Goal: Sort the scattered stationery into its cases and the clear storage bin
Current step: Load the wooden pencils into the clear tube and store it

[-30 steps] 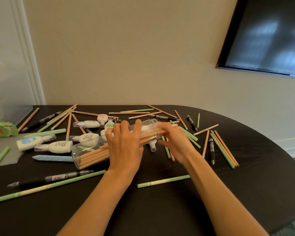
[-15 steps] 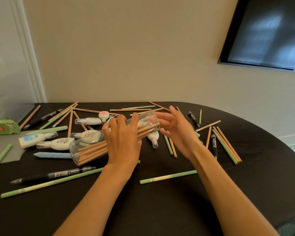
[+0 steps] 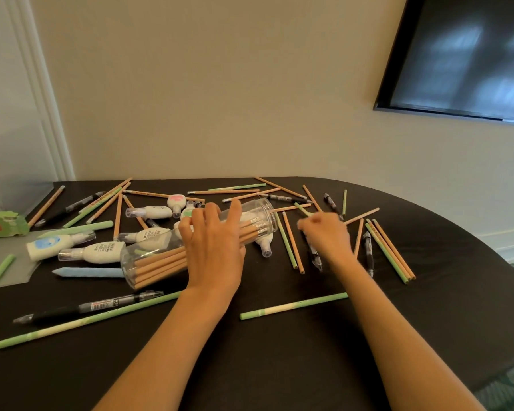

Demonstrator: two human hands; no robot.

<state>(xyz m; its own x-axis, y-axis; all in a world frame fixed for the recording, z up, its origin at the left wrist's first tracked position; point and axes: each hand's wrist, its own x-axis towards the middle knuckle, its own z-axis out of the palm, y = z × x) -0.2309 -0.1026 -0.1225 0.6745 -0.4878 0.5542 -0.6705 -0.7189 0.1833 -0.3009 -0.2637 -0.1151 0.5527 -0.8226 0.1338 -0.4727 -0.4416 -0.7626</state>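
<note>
Near the middle of the black table (image 3: 279,366) I am steadying the clear pencil tube (image 3: 161,256) with my left hand (image 3: 212,247), fingers spread and draped over its upper side, curling round it. Tube is lying on its side, tilted, open mouth facing the far right, closed end facing the near left. Inside it a bundle of tan pencils (image 3: 163,264) is already sitting, so part of the sorting looks done.

My right hand (image 3: 327,235) is reaching just right of the tube mouth, fingers curled down over loose pencils; it is blurred, so I cannot tell if it is pinching one yet. A green pencil (image 3: 301,209) is poking out past its fingertips.

Plenty is left, by my judgement. Tan and green pencils are lying scattered along the far edge and toward the right edge. Correction tape dispensers (image 3: 101,252) are clustering left of the tube. A black gel pen (image 3: 86,308) and a long green pencil (image 3: 86,320) are lying toward the near left, another green pencil (image 3: 294,305) nearer the front. A green cardboard box (image 3: 0,225) is sitting at the left edge. No clear storage bin is plainly showing. Task looks well under half done.
</note>
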